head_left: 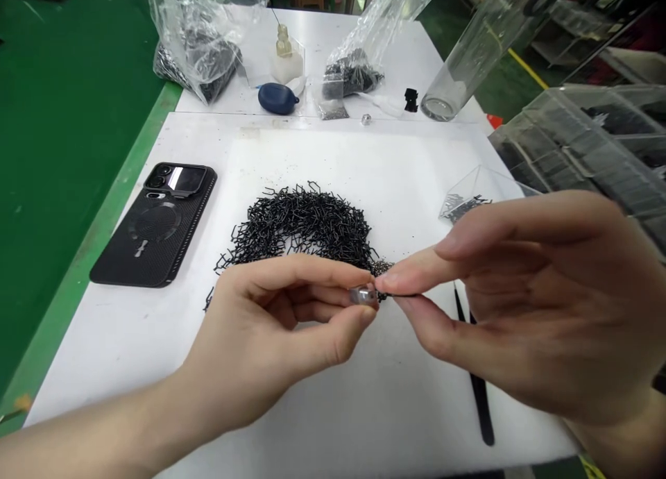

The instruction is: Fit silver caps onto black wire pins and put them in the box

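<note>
Between the thumb and fingers of my left hand is a small clear plastic piece, held above the table. My right hand pinches a thin black bent wire piece between thumb and index finger, its tip close against the clear piece. Whether the two touch, I cannot make out. Behind the hands lies a curved heap of black bent wire pieces. A little pile of tiny metallic bits shows beyond the fingertips. Black tweezers lie partly under my right hand.
A black phone lies left on the white table. Toward the back are bags of black parts, a blue rubber bulb, a small bottle and a clear tube. A clear tray stands right.
</note>
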A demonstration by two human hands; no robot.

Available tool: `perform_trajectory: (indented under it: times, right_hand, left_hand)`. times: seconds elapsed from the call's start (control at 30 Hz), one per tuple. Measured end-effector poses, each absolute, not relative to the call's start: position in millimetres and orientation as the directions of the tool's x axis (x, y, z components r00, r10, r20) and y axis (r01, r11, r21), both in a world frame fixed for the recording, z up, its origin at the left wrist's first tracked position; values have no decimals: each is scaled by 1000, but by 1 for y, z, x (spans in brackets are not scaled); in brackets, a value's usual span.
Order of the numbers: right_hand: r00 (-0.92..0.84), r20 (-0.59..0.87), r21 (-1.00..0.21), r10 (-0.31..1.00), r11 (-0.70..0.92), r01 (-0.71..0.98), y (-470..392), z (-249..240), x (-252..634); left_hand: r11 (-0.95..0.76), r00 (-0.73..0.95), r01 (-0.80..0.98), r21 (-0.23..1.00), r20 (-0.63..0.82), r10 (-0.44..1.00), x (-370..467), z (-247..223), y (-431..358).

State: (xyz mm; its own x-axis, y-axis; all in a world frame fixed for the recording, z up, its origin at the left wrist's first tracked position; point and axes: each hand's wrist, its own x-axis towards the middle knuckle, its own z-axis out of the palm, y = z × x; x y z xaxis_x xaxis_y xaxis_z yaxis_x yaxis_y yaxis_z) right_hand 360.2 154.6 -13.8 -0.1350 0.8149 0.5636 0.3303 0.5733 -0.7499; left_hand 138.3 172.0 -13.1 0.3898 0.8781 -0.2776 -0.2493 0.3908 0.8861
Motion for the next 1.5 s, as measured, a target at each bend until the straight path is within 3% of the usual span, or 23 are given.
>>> perform_trajectory:
  times: [0.77,1.1,1.5]
  right_hand:
    - [-81,425,-853,902,429,297,157,0,356]
    - [-120,464,-837,878,479,265,154,-11,359]
    - [-110,416,-876,902,431,216,156,-16,357]
  left_hand:
    - [332,358,-158,930,-260,897,137,-16,174]
    - [431,379,-290,855,-311,872,139,-16,176]
    - [262,316,-180,948,-196,928,137,-17,175]
